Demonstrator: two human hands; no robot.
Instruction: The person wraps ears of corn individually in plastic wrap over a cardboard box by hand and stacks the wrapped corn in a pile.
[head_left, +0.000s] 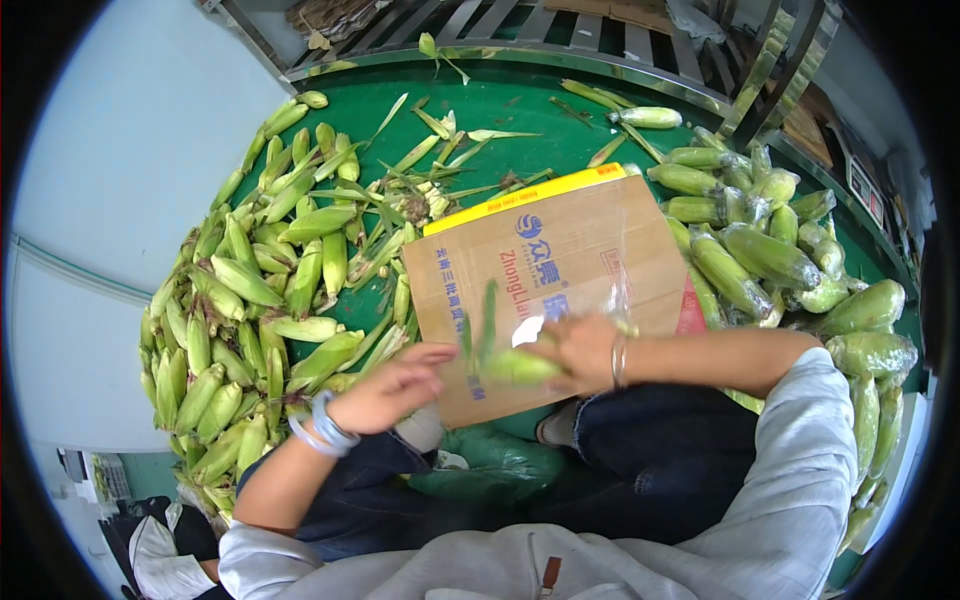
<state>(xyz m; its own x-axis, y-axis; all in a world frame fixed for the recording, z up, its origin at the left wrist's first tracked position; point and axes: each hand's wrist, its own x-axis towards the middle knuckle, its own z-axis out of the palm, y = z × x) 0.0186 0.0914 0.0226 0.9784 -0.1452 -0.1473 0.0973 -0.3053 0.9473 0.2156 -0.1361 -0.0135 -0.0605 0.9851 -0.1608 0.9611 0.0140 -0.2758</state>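
My right hand (589, 351), blurred by motion, grips a green ear of corn (523, 367) just above a flattened cardboard box (480, 285). Beside those fingers shows a small white thing (527, 330), too blurred to name. Left of the corn, my left hand (394, 388) holds nothing, its fingers apart over the cardboard's left edge. A loose green husk leaf (488, 319) appears above the corn, also blurred. The printed cardboard lies tilted in front of my knees, with a yellow strip (525, 199) along its far edge.
A big heap of husked ears (247, 277) spreads along my left. Film-wrapped ears (769, 259) are piled at my right. Husk scraps (431, 191) litter the green floor (517, 97). A slatted metal rack (510, 30) borders the far side. Another person's sleeve (169, 559) shows lower left.
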